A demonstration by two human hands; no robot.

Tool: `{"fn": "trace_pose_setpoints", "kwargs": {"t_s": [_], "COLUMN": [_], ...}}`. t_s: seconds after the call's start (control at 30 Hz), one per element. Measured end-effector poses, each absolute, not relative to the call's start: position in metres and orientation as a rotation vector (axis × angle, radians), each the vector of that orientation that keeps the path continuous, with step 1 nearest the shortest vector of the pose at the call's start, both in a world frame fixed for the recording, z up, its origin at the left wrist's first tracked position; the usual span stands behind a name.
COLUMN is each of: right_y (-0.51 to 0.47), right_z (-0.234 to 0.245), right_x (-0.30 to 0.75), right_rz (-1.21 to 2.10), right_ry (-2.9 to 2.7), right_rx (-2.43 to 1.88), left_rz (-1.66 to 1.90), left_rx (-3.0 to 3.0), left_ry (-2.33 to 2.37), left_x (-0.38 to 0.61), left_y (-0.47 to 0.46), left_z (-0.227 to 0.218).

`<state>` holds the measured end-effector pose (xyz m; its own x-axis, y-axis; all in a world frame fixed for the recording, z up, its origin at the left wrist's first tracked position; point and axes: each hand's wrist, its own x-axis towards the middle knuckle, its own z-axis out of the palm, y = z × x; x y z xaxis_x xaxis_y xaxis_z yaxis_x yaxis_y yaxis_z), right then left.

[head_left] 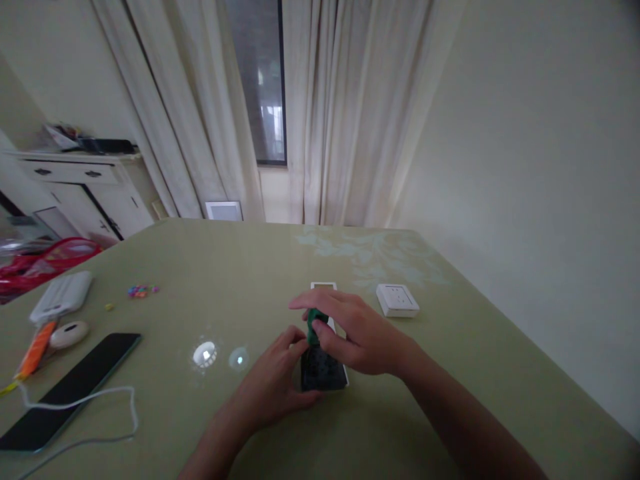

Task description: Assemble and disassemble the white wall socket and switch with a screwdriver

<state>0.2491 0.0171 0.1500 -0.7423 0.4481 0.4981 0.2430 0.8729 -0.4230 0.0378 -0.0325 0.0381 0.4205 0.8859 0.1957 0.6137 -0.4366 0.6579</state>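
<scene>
The right hand [357, 331] grips a green piece [315, 325] between thumb and fingers, forefinger stretched out over the top of it. Taking the black block [323, 373] as the centre of the clock, with twelve towards the window [260, 87], the green piece is at twelve, at the block's far edge; whether the two touch cannot be told. The left hand [273, 380] comes in from nine and clasps the block, its thumb along the near edge at six and its fingers at the far left corner by the green piece. A white edge shows along the block's right side. Also at twelve, past the fingers, a white frame [324, 285] is partly hidden by the right hand, so its join with the block is unclear.

On the green table [280, 267], a white socket [397, 301] lies between one and two o'clock, apart from both hands. Towards ten is a small heap of coloured beads [139, 291], with a yellow bead [109, 307] just beside it. At nine lies a dark phone [95, 373], a white cable [133, 407] looped across it. Beyond the phone are a white puck [69, 335], an orange tool [36, 350] and a white case [63, 297]. A red bag [55, 253] sits near ten, past the table's edge; pale curtains [350, 120] hang at twelve.
</scene>
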Motion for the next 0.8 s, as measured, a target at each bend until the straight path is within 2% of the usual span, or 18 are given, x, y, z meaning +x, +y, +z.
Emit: {"fn": "trace_pose_setpoints", "kwargs": {"t_s": [0.17, 0.33, 0.5, 0.7, 0.8], "right_y": [0.018, 0.018, 0.022, 0.019, 0.023], "right_z": [0.144, 0.151, 0.143, 0.154, 0.151], "right_x": [0.247, 0.249, 0.244, 0.252, 0.25], "right_rz": [0.179, 0.539, 0.312, 0.545, 0.408], "right_ry": [-2.36, -2.418, -2.296, -2.43, -2.4], "right_rx": [-0.619, -0.473, -0.622, -0.6, -0.673], "left_rz": [0.773, 0.764, 0.786, 0.908, 0.905], "left_rx": [2.17, 2.107, 2.03, 1.979, 1.981], "left_ry": [1.233, 1.16, 1.232, 1.24, 1.282], "left_x": [0.039, 0.046, 0.057, 0.063, 0.065], "left_y": [-0.033, -0.035, -0.03, -0.027, -0.027], "left_z": [0.036, 0.037, 0.023, 0.009, 0.009]}}
